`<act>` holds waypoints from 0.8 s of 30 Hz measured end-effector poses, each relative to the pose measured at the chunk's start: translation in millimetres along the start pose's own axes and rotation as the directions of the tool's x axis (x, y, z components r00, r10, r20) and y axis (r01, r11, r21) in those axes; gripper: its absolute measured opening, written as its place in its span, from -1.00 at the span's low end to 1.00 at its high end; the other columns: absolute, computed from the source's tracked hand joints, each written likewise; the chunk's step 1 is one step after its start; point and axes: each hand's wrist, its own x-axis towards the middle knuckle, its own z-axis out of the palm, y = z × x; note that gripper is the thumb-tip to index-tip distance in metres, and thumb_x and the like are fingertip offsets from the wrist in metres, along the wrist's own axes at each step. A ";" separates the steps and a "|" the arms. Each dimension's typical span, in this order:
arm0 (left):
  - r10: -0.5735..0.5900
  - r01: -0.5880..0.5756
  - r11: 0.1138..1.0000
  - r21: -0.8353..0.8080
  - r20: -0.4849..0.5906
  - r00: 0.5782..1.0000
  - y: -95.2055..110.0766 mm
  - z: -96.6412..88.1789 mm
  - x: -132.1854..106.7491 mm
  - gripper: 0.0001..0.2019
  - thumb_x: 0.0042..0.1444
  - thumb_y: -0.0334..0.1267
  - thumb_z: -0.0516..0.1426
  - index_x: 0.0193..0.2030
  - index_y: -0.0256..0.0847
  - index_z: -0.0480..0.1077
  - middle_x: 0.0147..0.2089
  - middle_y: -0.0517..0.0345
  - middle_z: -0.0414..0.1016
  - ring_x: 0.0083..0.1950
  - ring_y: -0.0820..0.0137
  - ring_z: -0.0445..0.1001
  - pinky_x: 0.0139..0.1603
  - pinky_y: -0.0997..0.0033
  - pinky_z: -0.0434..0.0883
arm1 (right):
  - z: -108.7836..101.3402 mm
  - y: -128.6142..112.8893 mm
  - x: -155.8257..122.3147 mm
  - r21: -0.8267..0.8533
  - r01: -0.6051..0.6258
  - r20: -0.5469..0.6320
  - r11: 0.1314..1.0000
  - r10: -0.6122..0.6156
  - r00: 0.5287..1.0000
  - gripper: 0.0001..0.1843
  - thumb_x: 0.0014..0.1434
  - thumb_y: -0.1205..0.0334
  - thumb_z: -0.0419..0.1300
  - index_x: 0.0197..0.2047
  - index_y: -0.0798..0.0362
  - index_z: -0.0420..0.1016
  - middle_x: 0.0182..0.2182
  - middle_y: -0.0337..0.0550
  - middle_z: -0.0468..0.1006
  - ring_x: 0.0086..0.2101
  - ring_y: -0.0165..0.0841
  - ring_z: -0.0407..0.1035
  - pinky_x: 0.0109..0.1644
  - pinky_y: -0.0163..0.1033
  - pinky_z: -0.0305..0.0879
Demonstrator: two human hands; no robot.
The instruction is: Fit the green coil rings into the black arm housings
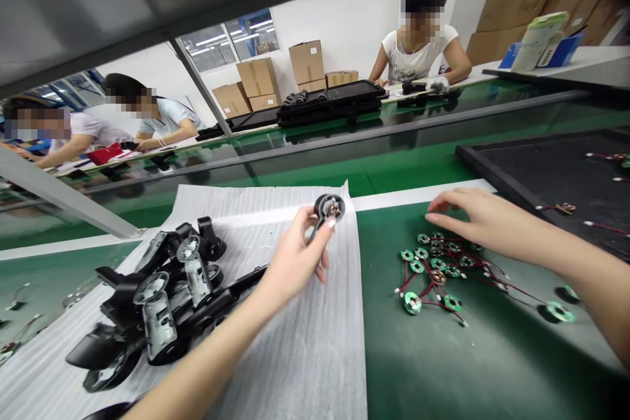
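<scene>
My left hand (pixel 295 259) is closed around a black plastic part (pixel 329 209) with a round head, held above a white foam sheet (pixel 315 341). My right hand (pixel 475 216) hovers palm down, fingers stretched out, over a cluster of small green round circuit boards (pixel 436 266) with red wires on the green mat. Nothing shows in that hand. A pile of similar black plastic parts (pixel 157 302) with silver inserts lies on the foam sheet to the left.
A black tray (pixel 531 170) with a few wired boards sits at the right. More green boards (pixel 558 310) lie near my right forearm. A green conveyor belt (pixel 315 174) runs across. Three people sit behind it, with black trays (pixel 329 105) and cardboard boxes (pixel 305 65).
</scene>
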 end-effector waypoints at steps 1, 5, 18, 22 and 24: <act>0.014 -0.009 0.991 0.137 -0.031 0.999 1.8 -10.4 16.2 -0.61 0.19 0.09 -0.03 -0.04 -0.16 0.21 -0.19 0.15 0.37 -0.50 0.56 0.39 -0.65 0.57 0.40 | 0.3 6.0 -0.1 -0.029 0.018 0.072 0.999 -0.016 0.997 -0.67 0.15 -0.11 0.09 -0.30 -0.02 0.46 -0.32 -0.08 0.54 -0.24 -0.10 0.40 -0.13 0.00 0.28; -0.043 0.124 0.877 0.463 -0.181 0.982 4.0 -52.8 85.8 -0.60 0.23 0.04 -0.02 -0.13 -0.29 0.36 -0.21 0.09 0.43 -0.34 0.42 0.48 -0.39 0.43 0.47 | 14.8 8.1 -3.6 -0.077 0.008 0.250 0.997 0.011 0.968 -0.69 0.14 -0.09 0.07 -0.34 -0.06 0.46 -0.44 -0.15 0.52 -0.39 -0.16 0.41 -0.31 -0.07 0.31; -0.125 0.262 0.503 0.824 -0.230 0.965 33.0 -116.6 86.6 -0.63 0.23 -0.08 0.05 0.08 -0.24 0.32 0.09 -0.01 0.39 0.05 0.25 0.40 0.06 0.09 0.34 | 35.4 -16.9 -6.4 0.142 0.067 -0.085 0.988 -0.055 0.995 -0.64 0.07 -0.07 0.02 -0.16 -0.13 0.48 -0.31 -0.02 0.59 -0.31 -0.01 0.48 -0.29 0.06 0.41; -0.266 0.223 0.401 0.889 -0.121 0.956 55.0 -149.8 10.9 -0.49 0.05 0.23 0.03 -0.07 -0.09 0.47 -0.06 0.00 0.54 -0.06 0.12 0.47 -0.04 0.22 0.33 | 31.7 -42.6 -10.9 0.140 0.167 -0.043 0.976 -0.162 0.986 -0.68 0.09 -0.02 0.02 -0.26 -0.12 0.53 -0.36 -0.05 0.61 -0.28 0.01 0.48 -0.24 0.10 0.39; -0.313 0.311 0.294 0.904 -0.216 0.925 51.2 -165.7 -23.1 -0.32 -0.01 0.36 -0.07 -0.12 -0.20 0.49 -0.16 -0.20 0.55 -0.14 -0.06 0.49 -0.14 0.07 0.34 | 31.0 -51.9 -13.6 0.164 0.161 -0.044 0.973 -0.156 0.987 -0.69 0.11 -0.04 0.00 -0.29 -0.11 0.49 -0.32 -0.05 0.61 -0.27 -0.01 0.47 -0.24 0.07 0.38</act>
